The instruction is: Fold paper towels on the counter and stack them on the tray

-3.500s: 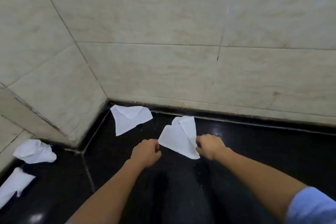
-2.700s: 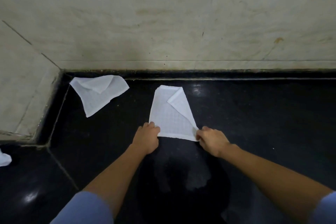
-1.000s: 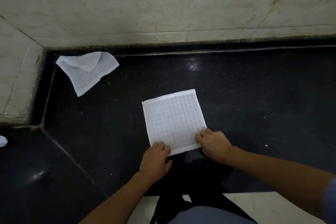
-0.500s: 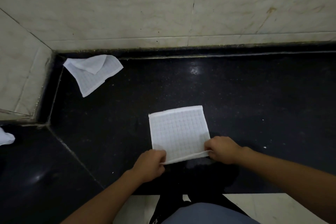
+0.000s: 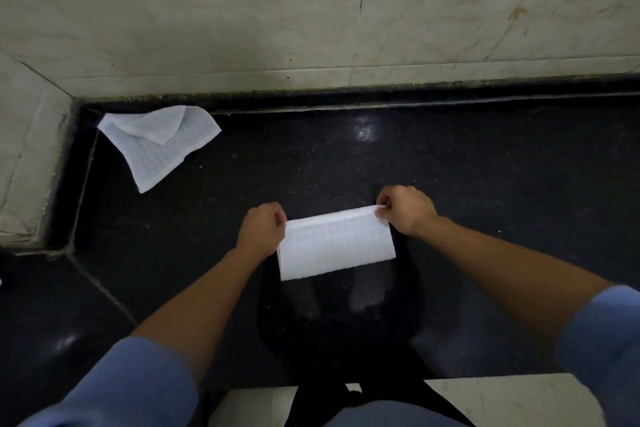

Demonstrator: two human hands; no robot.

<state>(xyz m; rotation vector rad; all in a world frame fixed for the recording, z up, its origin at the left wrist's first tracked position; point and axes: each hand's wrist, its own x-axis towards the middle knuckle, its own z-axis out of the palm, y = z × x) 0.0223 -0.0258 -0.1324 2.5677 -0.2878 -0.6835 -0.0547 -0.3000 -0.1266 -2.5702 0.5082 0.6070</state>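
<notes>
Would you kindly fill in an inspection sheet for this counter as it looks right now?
Surface: black counter, glossy, with glare spots.
Job's things: paper towel folded in half, far edge pinched at both corners; tray not in view.
Clutter: crumpled paper towel lying in the far left corner, one flap turned over.
Grippers: left hand pinches the far left corner of the folded towel; right hand pinches the far right corner.
Cables: nothing seen.
Surroundings: pale marble wall behind and to the left; blue sleeves at the bottom edge.
</notes>
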